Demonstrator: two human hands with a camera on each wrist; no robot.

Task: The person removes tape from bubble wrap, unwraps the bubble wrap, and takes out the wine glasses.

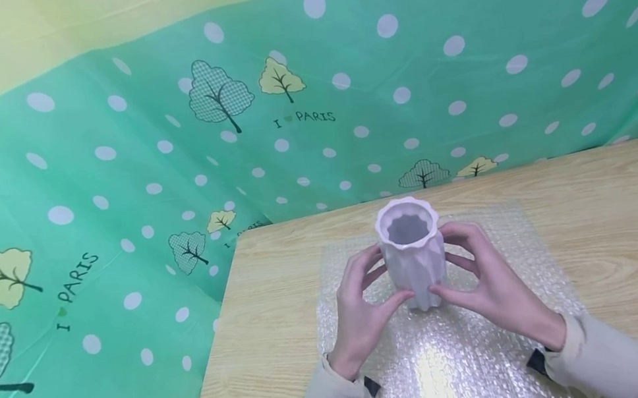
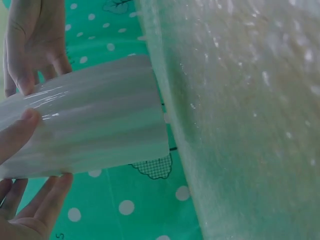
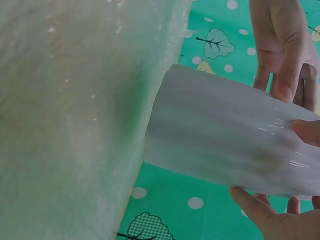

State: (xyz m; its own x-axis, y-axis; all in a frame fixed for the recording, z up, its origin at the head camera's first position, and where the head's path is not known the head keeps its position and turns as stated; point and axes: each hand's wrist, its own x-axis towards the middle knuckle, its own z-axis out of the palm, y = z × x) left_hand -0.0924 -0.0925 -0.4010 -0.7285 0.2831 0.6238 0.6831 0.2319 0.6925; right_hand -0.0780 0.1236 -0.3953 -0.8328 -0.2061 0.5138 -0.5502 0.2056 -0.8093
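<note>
A white vase (image 1: pixel 417 270) with a scalloped rim and wavy ribbed sides stands upright between my two hands, its open mouth facing up. My left hand (image 1: pixel 362 308) grips its left side, thumb on the near face and fingers curled round the side. From the right, my right hand (image 1: pixel 495 285) holds it in the same way, the two thumbs close together. Both wrist views show the glossy vase wall (image 2: pixel 100 117) between thumbs and fingers. Its base appears lifted slightly off the bubble wrap (image 1: pixel 464 360) beneath.
The bubble wrap lies flat on a light wooden table (image 1: pixel 626 221) and reflects a bright glare near me. Behind and to the left hangs a green curtain (image 1: pixel 140 247) with white dots and printed trees. The table's left edge runs beside the wrap.
</note>
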